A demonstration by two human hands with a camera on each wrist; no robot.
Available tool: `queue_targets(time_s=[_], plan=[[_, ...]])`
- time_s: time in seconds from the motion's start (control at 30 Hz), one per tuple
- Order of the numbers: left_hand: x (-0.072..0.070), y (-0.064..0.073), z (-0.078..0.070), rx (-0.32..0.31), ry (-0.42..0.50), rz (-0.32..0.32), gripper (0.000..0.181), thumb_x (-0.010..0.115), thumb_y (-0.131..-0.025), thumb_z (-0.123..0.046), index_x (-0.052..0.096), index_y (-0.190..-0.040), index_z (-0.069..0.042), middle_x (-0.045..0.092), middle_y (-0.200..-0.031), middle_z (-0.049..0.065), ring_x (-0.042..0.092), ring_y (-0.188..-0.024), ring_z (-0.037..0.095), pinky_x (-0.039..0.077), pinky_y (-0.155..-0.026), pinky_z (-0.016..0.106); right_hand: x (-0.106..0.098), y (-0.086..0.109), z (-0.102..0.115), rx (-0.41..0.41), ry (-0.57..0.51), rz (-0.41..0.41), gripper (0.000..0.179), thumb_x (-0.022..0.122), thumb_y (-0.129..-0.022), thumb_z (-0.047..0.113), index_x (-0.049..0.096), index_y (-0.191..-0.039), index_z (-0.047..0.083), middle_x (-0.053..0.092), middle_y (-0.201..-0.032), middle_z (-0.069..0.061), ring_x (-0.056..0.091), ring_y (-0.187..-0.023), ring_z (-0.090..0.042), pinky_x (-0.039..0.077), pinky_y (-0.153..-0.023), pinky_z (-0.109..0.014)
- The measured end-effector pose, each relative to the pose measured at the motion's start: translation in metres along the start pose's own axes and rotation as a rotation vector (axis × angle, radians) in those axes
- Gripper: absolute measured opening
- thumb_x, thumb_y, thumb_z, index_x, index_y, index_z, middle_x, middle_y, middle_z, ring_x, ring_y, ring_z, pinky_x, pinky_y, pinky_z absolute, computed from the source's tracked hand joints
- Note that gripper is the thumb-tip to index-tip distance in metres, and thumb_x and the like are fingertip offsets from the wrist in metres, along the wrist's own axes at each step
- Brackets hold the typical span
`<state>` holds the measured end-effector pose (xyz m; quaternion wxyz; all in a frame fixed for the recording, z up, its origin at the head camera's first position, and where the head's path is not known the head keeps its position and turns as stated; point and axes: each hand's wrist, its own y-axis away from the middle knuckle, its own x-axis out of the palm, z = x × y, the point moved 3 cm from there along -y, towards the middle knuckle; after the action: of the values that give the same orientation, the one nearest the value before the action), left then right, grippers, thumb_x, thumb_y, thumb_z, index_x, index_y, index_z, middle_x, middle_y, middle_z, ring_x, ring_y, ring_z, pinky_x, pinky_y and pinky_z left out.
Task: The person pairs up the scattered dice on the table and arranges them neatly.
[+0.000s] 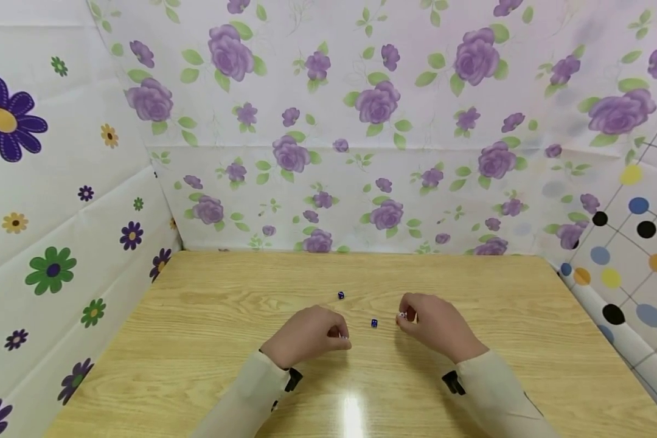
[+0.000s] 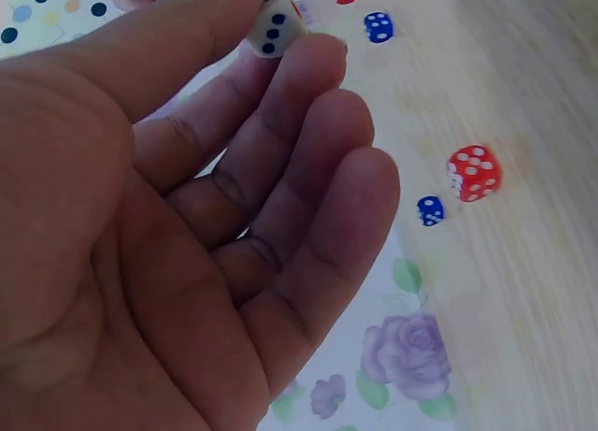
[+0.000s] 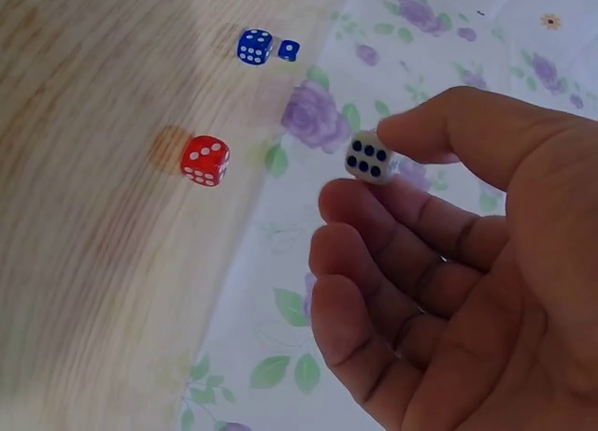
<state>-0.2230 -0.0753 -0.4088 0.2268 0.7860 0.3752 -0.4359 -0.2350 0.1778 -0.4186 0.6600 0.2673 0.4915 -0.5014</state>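
Two hands: both busy, one white die apiece.
Left hand: narrow pinch, thumb and fingers on the left white; three pips face its wrist cam.
Right hand: same narrow pinch, on the right white; six pips face its wrist cam.
Near blue: on the bench between the hands, closer to the right one.
Far blue: on the bench past the left hand, toward the back wall.
Left red: on the bench, just beside far blue in the left wrist view; can't tell if they touch.
Right red: on the bench, near the right hand, apart from right white.
Reds in head view: not readable, probably behind the hands.
Whites picked up: 2 of 2 seen, so that part looks done.
Whites released: 0 of 2, not yet done.
Blues and reds: none in hand; spread out, no stack or row that I can see.
Progress: I'd call it mid-handling; whites going up or down, can't tell.
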Motion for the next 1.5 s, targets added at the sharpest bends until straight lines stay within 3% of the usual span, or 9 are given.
queue_targets(time_s=[0.2,0.37,0.47,0.6,0.7,0.77,1.03,1.5], plan=[[0.005,0.003,0.0,0.024,-0.028,0.039,0.006,0.081,-0.091,-0.021,0.077,-0.086,-0.021,0.067,-0.08,-0.017,0.059,-0.071,-0.003,0.052,-0.071,0.022,0.002,0.004,0.001,-0.088,0.02,0.075,0.011,0.075,-0.095,0.018,0.067,-0.089,0.022,0.059,-0.079,0.015,0.052,-0.069,-0.001,0.047,-0.063,-0.028],[0.012,0.005,-0.001,0.032,-0.061,0.111,0.009,0.082,-0.09,-0.017,0.077,-0.084,-0.021,0.067,-0.082,-0.018,0.06,-0.074,-0.003,0.053,-0.073,0.022,0.003,0.006,0.008,-0.119,0.011,0.176,0.014,0.077,-0.093,0.017,0.065,-0.088,0.023,0.059,-0.079,0.015,0.052,-0.069,-0.003,0.047,-0.065,-0.029],[0.017,0.005,-0.003,0.027,-0.062,0.146,0.013,0.082,-0.089,-0.015,0.076,-0.08,-0.022,0.066,-0.078,-0.019,0.059,-0.072,-0.003,0.054,-0.085,0.025,0.006,0.006,0.01,-0.14,0.003,0.227,0.013,0.077,-0.093,0.015,0.067,-0.088,0.022,0.059,-0.079,0.014,0.052,-0.069,-0.003,0.048,-0.065,-0.029],[0.024,0.005,-0.006,0.013,-0.047,0.164,0.017,0.082,-0.085,-0.014,0.073,-0.076,-0.025,0.062,-0.073,-0.02,0.057,-0.065,-0.002,0.053,-0.082,0.025,0.011,0.006,0.011,-0.193,-0.006,0.288,0.015,0.075,-0.093,0.013,0.067,-0.087,0.024,0.058,-0.078,0.015,0.051,-0.069,-0.003,0.047,-0.066,-0.028],[0.027,0.006,-0.006,0.008,-0.064,0.166,0.018,0.082,-0.082,-0.015,0.071,-0.074,-0.027,0.06,-0.071,-0.02,0.056,-0.064,-0.001,0.049,-0.066,0.022,0.016,0.008,0.013,-0.213,-0.041,0.348,0.017,0.073,-0.093,0.013,0.066,-0.085,0.026,0.056,-0.077,0.017,0.05,-0.069,-0.002,0.046,-0.067,-0.027],[0.03,0.006,-0.006,0.011,-0.069,0.171,0.019,0.082,-0.081,-0.015,0.07,-0.074,-0.028,0.06,-0.071,-0.02,0.055,-0.065,0.0,0.048,-0.064,0.021,0.02,0.01,0.014,-0.222,-0.066,0.384,0.017,0.073,-0.092,0.013,0.067,-0.085,0.027,0.055,-0.076,0.018,0.049,-0.068,-0.001,0.045,-0.066,-0.026],[0.039,0.005,-0.007,-0.009,-0.088,0.207,0.021,0.083,-0.08,-0.02,0.066,-0.073,-0.029,0.059,-0.071,-0.019,0.054,-0.065,0.001,0.047,-0.062,0.021,0.034,0.018,0.021,-0.237,-0.184,0.503,0.018,0.078,-0.088,0.014,0.066,-0.084,0.027,0.058,-0.073,0.016,0.049,-0.064,0.001,0.046,-0.063,-0.023],[0.043,0.005,-0.012,-0.024,-0.085,0.2,0.021,0.086,-0.079,-0.023,0.067,-0.072,-0.028,0.059,-0.07,-0.019,0.055,-0.065,0.0,0.048,-0.062,0.021,0.04,0.021,0.025,-0.258,-0.223,0.592,0.018,0.082,-0.09,0.02,0.065,-0.088,0.025,0.058,-0.075,0.016,0.048,-0.065,0.001,0.046,-0.062,-0.021]])
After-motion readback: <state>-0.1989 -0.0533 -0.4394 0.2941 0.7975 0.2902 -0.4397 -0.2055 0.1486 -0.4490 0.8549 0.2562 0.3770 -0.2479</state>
